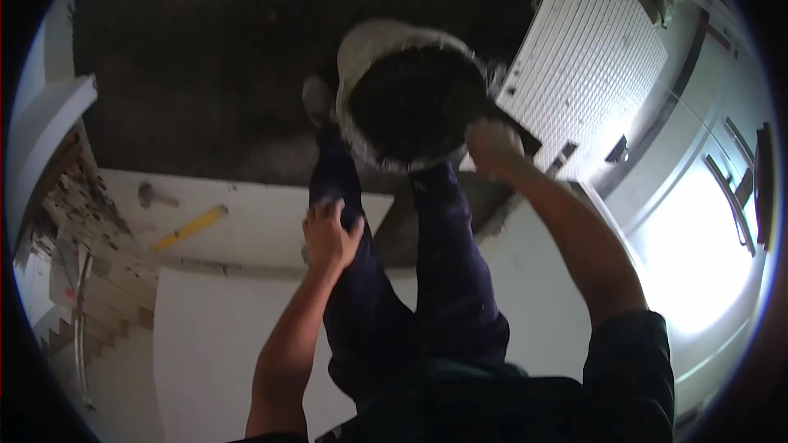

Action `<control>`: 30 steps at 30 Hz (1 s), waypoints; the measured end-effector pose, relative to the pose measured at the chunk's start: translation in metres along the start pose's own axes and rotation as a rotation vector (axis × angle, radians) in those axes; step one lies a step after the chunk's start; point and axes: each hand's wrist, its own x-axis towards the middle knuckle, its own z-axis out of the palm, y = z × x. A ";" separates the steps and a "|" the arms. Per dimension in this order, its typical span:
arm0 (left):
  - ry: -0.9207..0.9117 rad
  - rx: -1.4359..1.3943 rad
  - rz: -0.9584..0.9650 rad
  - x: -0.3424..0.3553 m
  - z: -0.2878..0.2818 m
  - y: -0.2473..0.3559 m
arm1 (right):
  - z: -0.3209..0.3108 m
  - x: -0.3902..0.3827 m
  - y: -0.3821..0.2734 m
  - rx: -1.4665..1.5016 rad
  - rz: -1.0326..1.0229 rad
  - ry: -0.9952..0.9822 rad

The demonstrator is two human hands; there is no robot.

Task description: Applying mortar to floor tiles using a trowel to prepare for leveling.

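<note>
A whitish bucket [362, 51] stands in front of my legs, its rim crusted and its inside dark. My right hand [492, 149] is closed at the bucket's right rim, slightly blurred. It grips what looks like a trowel [521, 129], a dark flat tool that reaches over the rim into the bucket; its handle is hidden by the fingers. On my left trouser leg, around the knee, my left hand [332, 234] rests with its fingers spread, holding nothing.
To the right leans or lies a white ridged panel [587, 53]. A mallet [156, 195] and a yellow spirit level [190, 228] lie on a pale slab [263, 221] at the left. Dark rough ground [205, 74] spreads beyond, and stairs [107, 320] descend at the far left.
</note>
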 end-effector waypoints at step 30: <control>0.122 -0.062 0.064 -0.027 0.073 -0.015 | 0.016 0.122 -0.038 0.244 0.364 0.133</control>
